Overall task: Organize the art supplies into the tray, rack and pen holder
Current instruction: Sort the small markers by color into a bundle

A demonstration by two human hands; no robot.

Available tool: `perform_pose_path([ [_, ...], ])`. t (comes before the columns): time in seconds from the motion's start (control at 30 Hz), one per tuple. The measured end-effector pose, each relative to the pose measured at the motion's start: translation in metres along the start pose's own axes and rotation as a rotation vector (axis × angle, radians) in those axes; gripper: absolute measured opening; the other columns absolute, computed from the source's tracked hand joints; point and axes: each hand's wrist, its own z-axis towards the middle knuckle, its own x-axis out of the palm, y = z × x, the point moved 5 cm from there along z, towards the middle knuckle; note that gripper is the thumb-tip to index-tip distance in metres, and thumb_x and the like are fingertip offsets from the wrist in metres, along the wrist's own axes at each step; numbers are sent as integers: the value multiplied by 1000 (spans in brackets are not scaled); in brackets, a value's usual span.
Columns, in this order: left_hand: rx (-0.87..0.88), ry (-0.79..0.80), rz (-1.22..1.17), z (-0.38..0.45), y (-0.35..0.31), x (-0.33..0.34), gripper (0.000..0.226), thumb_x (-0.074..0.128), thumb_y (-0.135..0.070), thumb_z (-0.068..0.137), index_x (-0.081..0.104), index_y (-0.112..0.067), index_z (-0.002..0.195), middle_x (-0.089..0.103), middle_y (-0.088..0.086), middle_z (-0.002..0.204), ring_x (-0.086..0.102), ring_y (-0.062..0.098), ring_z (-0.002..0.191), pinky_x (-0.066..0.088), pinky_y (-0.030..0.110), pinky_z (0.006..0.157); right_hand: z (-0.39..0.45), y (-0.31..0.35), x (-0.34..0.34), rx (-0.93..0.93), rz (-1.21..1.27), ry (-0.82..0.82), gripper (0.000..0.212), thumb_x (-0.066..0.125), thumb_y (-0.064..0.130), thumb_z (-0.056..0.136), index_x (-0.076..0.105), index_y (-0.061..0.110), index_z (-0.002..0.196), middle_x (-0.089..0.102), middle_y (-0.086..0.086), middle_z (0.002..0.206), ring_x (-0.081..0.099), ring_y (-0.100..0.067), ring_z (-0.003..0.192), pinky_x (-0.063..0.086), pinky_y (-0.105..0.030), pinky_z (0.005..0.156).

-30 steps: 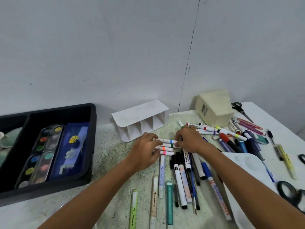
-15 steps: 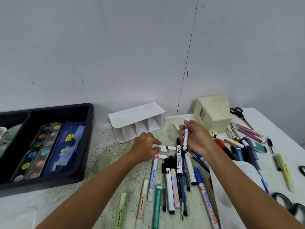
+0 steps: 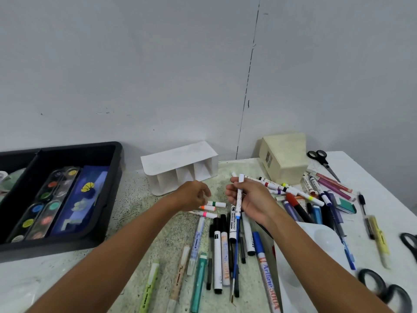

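Head view looks down on my two hands over the table. Counting what lies about: one black tray far out from my left hand, with two paint palettes and one blue sheet inside; one white rack just beyond my left fingers, showing three slots; one cream box beyond my right hand. I see three short white markers banded green, orange and pink, lying side by side just beside my left fingers. Nearer me than both hands lies a row of roughly a dozen pens and markers. Past my right hand a heap of more markers is too tangled to count. Three pairs of scissors show in part; one small pair lies beside the box.

My left hand hovers with fingers loosely curled, holding nothing; I cannot tell whether they touch the short markers. My right hand has its fingers curled round one white marker with a blue band, held nearly upright, cap end up.
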Motion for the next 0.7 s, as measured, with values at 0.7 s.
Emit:
perform_pose_path([
  [0.7,36,-348,-262,-27,-18,-15,11,70,-15,84,64,-18,92,60,-4,79,56,12,73,45,22,64,15,2,15,-157,124,-107,9,50,-7,94,57,-2,98,64,-20,88,67,-38,90,53,-49,89],
])
